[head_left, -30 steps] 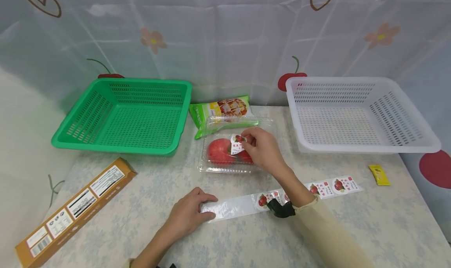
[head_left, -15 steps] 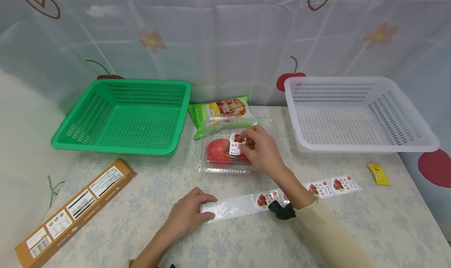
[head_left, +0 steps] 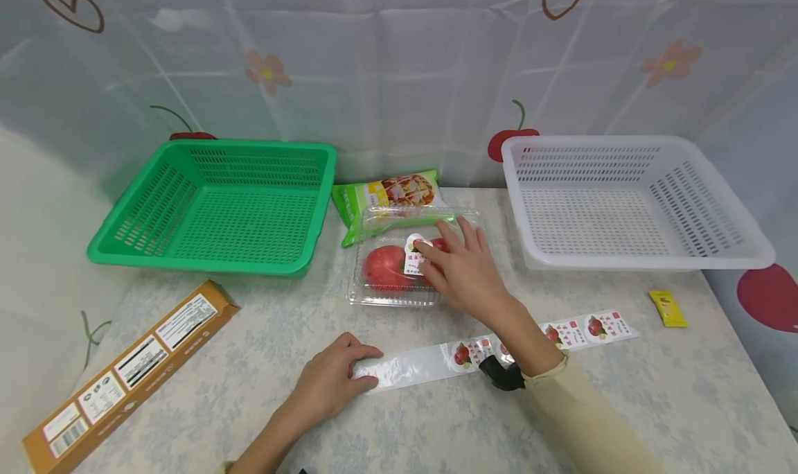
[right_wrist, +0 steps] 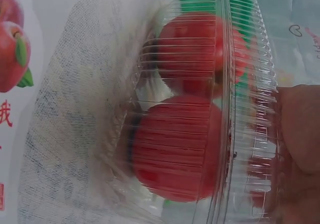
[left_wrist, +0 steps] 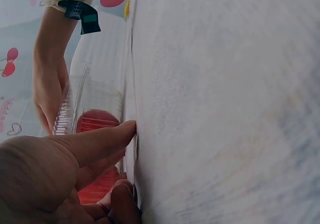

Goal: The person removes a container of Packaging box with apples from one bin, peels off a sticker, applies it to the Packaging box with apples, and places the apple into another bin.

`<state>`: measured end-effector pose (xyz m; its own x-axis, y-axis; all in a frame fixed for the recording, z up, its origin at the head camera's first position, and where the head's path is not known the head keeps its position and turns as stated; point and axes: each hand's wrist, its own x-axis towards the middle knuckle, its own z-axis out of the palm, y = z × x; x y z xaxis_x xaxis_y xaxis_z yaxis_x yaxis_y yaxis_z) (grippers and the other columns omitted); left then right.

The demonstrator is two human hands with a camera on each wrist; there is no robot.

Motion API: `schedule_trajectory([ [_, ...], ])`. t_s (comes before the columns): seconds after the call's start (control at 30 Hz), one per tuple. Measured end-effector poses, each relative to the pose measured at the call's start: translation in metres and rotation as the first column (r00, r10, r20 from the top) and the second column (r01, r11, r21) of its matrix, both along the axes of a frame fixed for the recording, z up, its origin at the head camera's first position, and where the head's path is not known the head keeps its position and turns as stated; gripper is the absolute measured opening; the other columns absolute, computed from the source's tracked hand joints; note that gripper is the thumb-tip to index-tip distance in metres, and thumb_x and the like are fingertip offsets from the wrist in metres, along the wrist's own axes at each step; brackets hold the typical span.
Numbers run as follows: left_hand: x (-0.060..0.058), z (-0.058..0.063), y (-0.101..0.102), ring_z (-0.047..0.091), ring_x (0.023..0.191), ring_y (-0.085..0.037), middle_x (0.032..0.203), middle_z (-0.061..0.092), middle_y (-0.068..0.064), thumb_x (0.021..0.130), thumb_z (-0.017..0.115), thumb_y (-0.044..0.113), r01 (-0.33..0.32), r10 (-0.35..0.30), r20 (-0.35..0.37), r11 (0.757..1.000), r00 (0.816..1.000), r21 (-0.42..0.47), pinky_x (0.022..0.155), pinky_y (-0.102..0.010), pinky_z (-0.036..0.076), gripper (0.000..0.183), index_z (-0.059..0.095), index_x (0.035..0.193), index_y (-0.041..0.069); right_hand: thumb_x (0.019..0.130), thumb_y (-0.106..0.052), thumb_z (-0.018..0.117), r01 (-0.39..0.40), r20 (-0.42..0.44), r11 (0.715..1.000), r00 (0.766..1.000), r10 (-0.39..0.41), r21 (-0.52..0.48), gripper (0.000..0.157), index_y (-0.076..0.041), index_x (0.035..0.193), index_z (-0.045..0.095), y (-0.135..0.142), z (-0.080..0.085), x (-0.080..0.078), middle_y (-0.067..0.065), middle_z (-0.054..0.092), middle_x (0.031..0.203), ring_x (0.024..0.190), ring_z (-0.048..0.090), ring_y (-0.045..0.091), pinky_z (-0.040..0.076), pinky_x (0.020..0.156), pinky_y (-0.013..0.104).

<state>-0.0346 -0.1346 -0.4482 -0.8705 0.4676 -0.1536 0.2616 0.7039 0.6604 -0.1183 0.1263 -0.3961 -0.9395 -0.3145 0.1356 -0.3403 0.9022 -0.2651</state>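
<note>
A clear plastic clamshell box [head_left: 359, 292] holds two red tomatoes [head_left: 383, 267], also visible through its ribbed side in the right wrist view. A white sticker [head_left: 412, 262] with a fruit picture and red lettering lies on the lid. My right hand [head_left: 470, 274] rests over the box, fingers spread, with fingertips touching the sticker's right side. My left hand [head_left: 329, 380] is down on the table, its thumb and fingertips resting on the left end of a strip of stickers [head_left: 414, 367]. My right forearm hides part of that strip.
A green basket [head_left: 206, 260] stands at back left and a white basket [head_left: 642, 260] at back right. Behind the box lies a green food packet [head_left: 408, 191]. A long brown carton [head_left: 134, 370] is at left, a small yellow packet [head_left: 668, 309] at right.
My right hand has gone from pinching the sticker to touching it with spread fingers. The sticker now lies flatter on the lid. My left hand stays at the strip's end.
</note>
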Motion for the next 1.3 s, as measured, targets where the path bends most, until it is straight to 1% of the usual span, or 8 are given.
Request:
schedule_trajectory([
  [0.3,-0.001,0.001,-0.001,0.043,0.064,-0.003,0.088,0.05,0.011,0.083,0.08,0.023,0.015,-0.015,0.0,1.0,1.0,0.007,0.055,-0.024,0.039,0.033,0.072,0.114,0.017,0.102,-0.038,0.049,0.019,0.047,0.999,0.999,-0.021,0.045,0.045,-0.023,0.144,0.054,-0.002,-0.002,0.001,0.02,0.028,0.157,0.145,0.011,0.044,0.007,0.114,0.062],
  [0.5,-0.005,0.006,-0.002,0.047,0.063,-0.002,0.08,0.052,0.017,0.087,0.077,0.026,-0.059,0.064,-0.045,0.992,0.997,0.111,0.056,-0.023,0.042,0.026,0.073,0.111,0.018,0.102,-0.04,0.045,0.027,0.076,0.999,0.997,-0.03,0.046,0.047,-0.023,0.147,0.05,-0.005,-0.004,0.001,0.023,0.023,0.158,0.146,0.008,0.043,0.006,0.114,0.061],
  [0.63,-0.014,0.013,0.0,0.043,0.058,-0.004,0.078,0.052,0.013,0.088,0.076,0.022,-0.098,0.143,-0.17,0.963,0.975,0.252,0.051,-0.023,0.039,0.03,0.072,0.116,0.013,0.104,-0.041,0.038,0.037,0.112,0.997,0.993,-0.044,0.067,0.051,-0.024,0.151,0.043,-0.006,-0.004,0.001,0.021,0.016,0.16,0.147,0.003,0.041,0.001,0.115,0.059],
  [0.77,-0.027,0.023,0.007,0.04,0.058,-0.009,0.087,0.054,0.001,0.09,0.075,0.022,-0.162,0.24,-0.24,0.939,0.941,0.305,0.048,-0.025,0.035,0.043,0.064,0.13,0.012,0.105,-0.042,0.032,0.049,0.151,0.995,0.987,-0.062,0.091,0.053,-0.024,0.155,0.035,-0.005,-0.004,0.002,0.018,0.008,0.163,0.148,-0.004,0.038,-0.005,0.115,0.056],
  [0.93,-0.044,0.032,0.017,0.045,0.071,-0.015,0.116,0.05,-0.011,0.095,0.067,0.037,-0.245,0.299,-0.193,0.934,0.934,0.262,0.051,-0.029,0.041,0.054,0.053,0.144,0.018,0.104,-0.043,0.032,0.065,0.16,0.994,0.984,-0.079,0.092,0.055,-0.023,0.155,0.034,-0.006,-0.004,0.001,0.019,0.006,0.163,0.148,-0.005,0.038,-0.007,0.115,0.056],
  [1.03,-0.053,0.034,0.021,0.048,0.072,-0.017,0.128,0.046,-0.013,0.097,0.063,0.039,-0.26,0.305,-0.185,0.938,0.934,0.231,0.053,-0.031,0.043,0.048,0.057,0.14,0.019,0.104,-0.044,0.032,0.073,0.16,0.994,0.983,-0.086,0.085,0.055,-0.024,0.155,0.035,-0.007,-0.005,0.0,0.019,0.007,0.163,0.148,-0.005,0.038,-0.007,0.115,0.056],
  [1.2,-0.059,0.033,0.021,0.048,0.063,-0.017,0.129,0.05,-0.013,0.097,0.065,0.032,-0.289,0.327,-0.184,0.935,0.927,0.204,0.051,-0.032,0.042,0.037,0.066,0.131,0.018,0.103,-0.043,0.036,0.073,0.139,0.996,0.987,-0.079,0.047,0.054,-0.023,0.153,0.039,-0.009,-0.006,0.0,0.02,0.01,0.162,0.148,-0.002,0.039,-0.003,0.115,0.057],
  [1.3,-0.06,0.031,0.021,0.048,0.067,-0.017,0.129,0.051,-0.012,0.097,0.065,0.031,-0.291,0.33,-0.154,0.929,0.931,0.227,0.053,-0.032,0.043,0.037,0.065,0.131,0.018,0.1,-0.042,0.049,0.086,0.06,0.995,0.995,-0.083,-0.042,0.049,-0.022,0.145,0.053,-0.008,-0.007,-0.001,0.023,0.023,0.158,0.146,0.007,0.043,0.003,0.115,0.058],
])
